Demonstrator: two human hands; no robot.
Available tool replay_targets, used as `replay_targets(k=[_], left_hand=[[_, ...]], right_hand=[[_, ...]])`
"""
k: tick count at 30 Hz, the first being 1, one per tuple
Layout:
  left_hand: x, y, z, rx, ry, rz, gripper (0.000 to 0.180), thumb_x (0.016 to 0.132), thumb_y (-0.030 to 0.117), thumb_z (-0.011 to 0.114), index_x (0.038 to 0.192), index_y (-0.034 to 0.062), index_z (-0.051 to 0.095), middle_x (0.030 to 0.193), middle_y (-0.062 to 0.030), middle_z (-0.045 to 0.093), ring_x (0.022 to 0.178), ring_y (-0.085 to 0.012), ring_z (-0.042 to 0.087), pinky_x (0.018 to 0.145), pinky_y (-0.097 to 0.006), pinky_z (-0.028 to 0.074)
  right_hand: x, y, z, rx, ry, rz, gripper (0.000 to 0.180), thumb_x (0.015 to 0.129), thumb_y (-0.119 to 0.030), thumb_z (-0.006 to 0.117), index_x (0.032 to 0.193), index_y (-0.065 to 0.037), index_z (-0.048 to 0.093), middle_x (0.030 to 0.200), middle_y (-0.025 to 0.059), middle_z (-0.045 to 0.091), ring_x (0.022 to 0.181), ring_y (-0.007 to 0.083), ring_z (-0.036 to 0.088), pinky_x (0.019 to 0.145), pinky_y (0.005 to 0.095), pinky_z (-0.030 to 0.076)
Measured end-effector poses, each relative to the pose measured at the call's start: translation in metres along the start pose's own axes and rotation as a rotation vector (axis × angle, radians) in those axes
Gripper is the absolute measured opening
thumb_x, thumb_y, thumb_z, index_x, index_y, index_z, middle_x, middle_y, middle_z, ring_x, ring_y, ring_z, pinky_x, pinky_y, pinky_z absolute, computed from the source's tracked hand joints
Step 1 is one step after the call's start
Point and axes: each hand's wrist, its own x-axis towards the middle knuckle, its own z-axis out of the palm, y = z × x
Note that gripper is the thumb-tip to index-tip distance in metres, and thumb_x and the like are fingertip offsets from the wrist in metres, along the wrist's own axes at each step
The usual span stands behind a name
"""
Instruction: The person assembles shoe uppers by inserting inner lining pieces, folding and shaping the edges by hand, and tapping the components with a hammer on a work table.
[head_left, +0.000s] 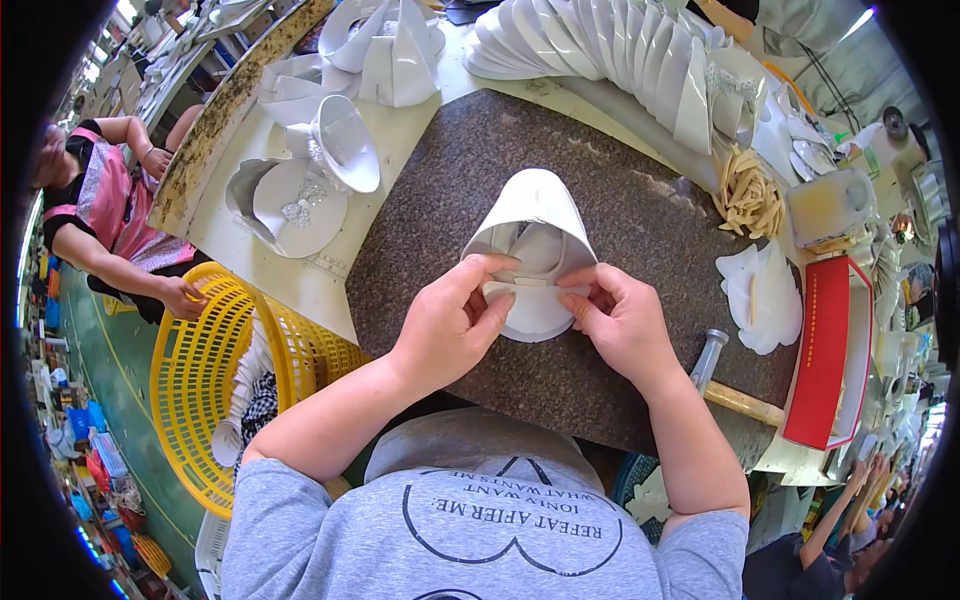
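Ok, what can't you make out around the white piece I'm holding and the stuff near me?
In the head view:
White shoe upper: deepest inside, hidden by its own arched top.
Left hand and right hand: some fingers, hidden behind thumbs and index fingers.
Yellow plastic basket: its bottom, hidden by its contents.
Row of nested white uppers: most surfaces, covered by neighbours.
Co-worker at lower right: lower body, cut off by the bottom edge.
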Motion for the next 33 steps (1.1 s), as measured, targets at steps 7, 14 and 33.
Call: replay_targets(k=[7, 14, 33], left_hand=[[-0.001, 0.001, 0.003, -0.045, 0.028, -0.016, 0.039, 0.087, -0.002, 0.064, 0.124, 0.0065, 0.055, 0.074, 0.0041, 0.054, 0.059, -0.0005, 0.048, 0.054, -0.018, 0.040], [-0.002, -0.001, 0.003, -0.035, 0.014, -0.006, 0.037, 0.087, -0.003, 0.064, 0.123, 0.0053, 0.055, 0.074, 0.0032, 0.055, 0.059, -0.0010, 0.049, 0.053, -0.018, 0.040], [-0.043, -0.008, 0.002, 0.367, 0.086, 0.690, 0.031, 0.075, -0.003, 0.072, 0.104, 0.0033, 0.065, 0.071, -0.0019, 0.052, 0.054, -0.0169, 0.049, 0.049, -0.029, 0.043]], right_hand=[[0.002, 0.003, -0.003, 0.065, -0.029, 0.010, 0.014, 0.085, -0.007, 0.070, 0.098, -0.002, 0.070, 0.083, 0.0089, 0.066, 0.067, 0.0118, 0.062, 0.064, 0.0269, 0.052], [0.002, -0.001, -0.003, 0.072, -0.051, 0.037, 0.014, 0.086, -0.007, 0.069, 0.099, -0.002, 0.069, 0.082, 0.0088, 0.066, 0.068, 0.0123, 0.064, 0.064, 0.0271, 0.052], [0.002, 0.004, -0.001, 0.001, -0.002, -0.050, 0.016, 0.082, -0.009, 0.070, 0.098, -0.004, 0.071, 0.084, 0.0130, 0.068, 0.068, 0.0195, 0.065, 0.066, 0.0308, 0.053]])
